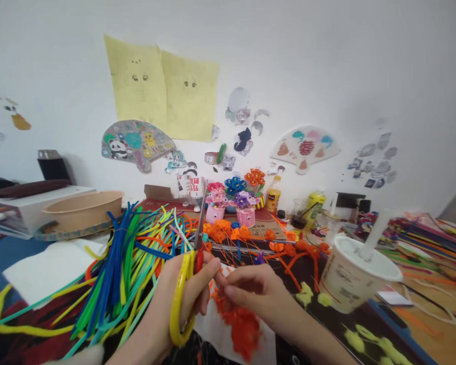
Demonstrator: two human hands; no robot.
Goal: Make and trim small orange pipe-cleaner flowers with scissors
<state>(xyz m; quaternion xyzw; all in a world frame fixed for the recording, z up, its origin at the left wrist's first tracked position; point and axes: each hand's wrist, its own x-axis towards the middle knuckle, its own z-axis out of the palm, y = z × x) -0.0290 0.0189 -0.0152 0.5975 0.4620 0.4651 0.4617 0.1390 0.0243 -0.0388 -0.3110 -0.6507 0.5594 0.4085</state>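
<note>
My left hand (pixel 182 296) is closed round yellow-handled scissors (pixel 188 276), whose blades point up and away from me. My right hand (pixel 256 294) is pinched right beside it, fingertips meeting the left hand's; what it pinches is too small to name. Just below both hands lies a clump of orange pipe-cleaner pieces (pixel 243 327) on a white sheet (pixel 216 329). A big bundle of blue, green and yellow pipe cleaners (pixel 125 263) lies to the left of my left hand.
A lidded white paper cup with a straw (pixel 355 276) stands at the right. Orange pipe-cleaner flowers (pixel 251 238) and small pink pots of flowers (pixel 231 208) lie beyond the hands. A tan bowl (pixel 81 208) sits at the left; more pipe cleaners (pixel 429 238) lie far right.
</note>
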